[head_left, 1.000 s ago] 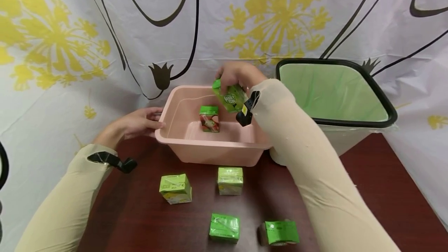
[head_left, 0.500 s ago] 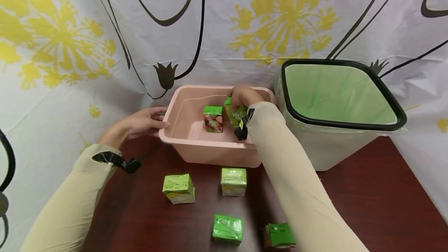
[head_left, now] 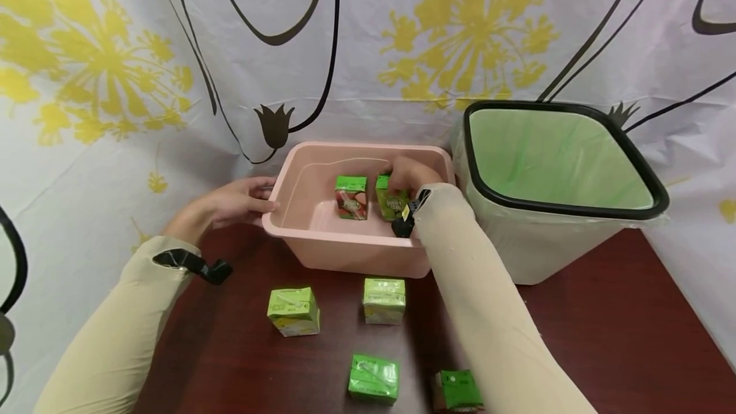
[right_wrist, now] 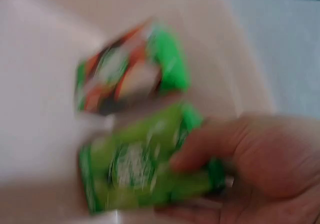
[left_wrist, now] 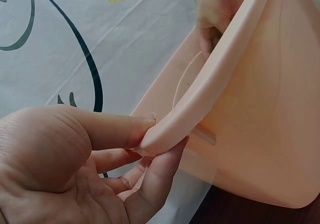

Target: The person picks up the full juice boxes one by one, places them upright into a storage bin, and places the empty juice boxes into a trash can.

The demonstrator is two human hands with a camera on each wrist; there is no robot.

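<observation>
A pink plastic basin (head_left: 351, 254) stands on the dark table against the curtain. My left hand (head_left: 238, 202) pinches its left rim between thumb and fingers, which the left wrist view shows up close. Inside the basin, my right hand (head_left: 409, 176) grips a green juice box (right_wrist: 145, 164) near its top, thumb across the front. Beside it stands another juice box (head_left: 351, 197) with a red fruit picture and a green top, a small gap to the left of the held one. The right wrist view is blurred.
In front of the basin stand several more juice boxes, among them a yellow-green one (head_left: 294, 312), another yellow-green one (head_left: 384, 301) and a green one (head_left: 374, 379). One (head_left: 460, 390) is partly behind the right sleeve. A black-rimmed bin (head_left: 566, 209) with a liner stands right of the basin.
My right hand has lowered the green juice box from above the basin's right back part down to the basin's floor, turning it upright. The left hand keeps its grip on the rim.
</observation>
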